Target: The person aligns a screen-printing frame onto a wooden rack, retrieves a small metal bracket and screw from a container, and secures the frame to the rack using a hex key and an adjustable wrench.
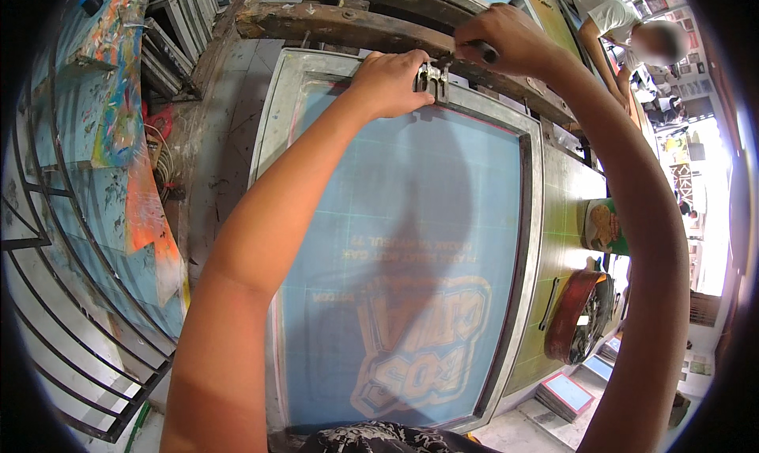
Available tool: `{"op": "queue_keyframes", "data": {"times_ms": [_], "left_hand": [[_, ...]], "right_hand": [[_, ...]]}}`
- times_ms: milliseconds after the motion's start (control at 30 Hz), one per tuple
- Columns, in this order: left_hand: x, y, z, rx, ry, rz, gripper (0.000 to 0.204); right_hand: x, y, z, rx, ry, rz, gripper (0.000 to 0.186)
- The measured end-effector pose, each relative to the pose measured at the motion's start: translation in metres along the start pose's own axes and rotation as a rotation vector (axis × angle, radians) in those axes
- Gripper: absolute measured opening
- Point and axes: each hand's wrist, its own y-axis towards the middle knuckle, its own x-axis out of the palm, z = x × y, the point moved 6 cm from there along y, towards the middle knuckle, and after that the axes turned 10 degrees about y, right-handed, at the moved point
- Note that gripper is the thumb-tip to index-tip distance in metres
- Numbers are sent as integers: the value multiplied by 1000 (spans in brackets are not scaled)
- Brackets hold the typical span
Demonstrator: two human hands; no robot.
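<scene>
A large screen-printing frame [531, 216] with blue mesh and a faint design fills the space before me. At its far edge sits a metal clamp [432, 80], fixed by a wooden beam. My left hand [389, 83] is closed around the clamp's left side, fingers on top and thumb toward the mesh. Just right of the clamp, my right hand [510, 43] is wrapped round a dark-handled tool [486, 52]. The tool's far end reaches toward the clamp, but its tip is too small to make out.
On the green table at right lie a wrench [549, 303], a red round container [571, 315] with dark things in it, and a green tin [605, 225]. Stacked frames [170, 46] stand far left, above a paint-stained blue surface [87, 216]. Another person [605, 26] works at far right.
</scene>
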Motion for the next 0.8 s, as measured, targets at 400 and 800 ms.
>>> {"op": "queue_keyframes", "data": {"times_ms": [400, 800], "left_hand": [[-2, 1, 1, -14, -14, -1, 64], [-3, 0, -1, -30, 34, 4, 66]], "right_hand": [[18, -15, 2, -176, 4, 10, 11], [20, -2, -10, -287, -102, -76, 13]]}}
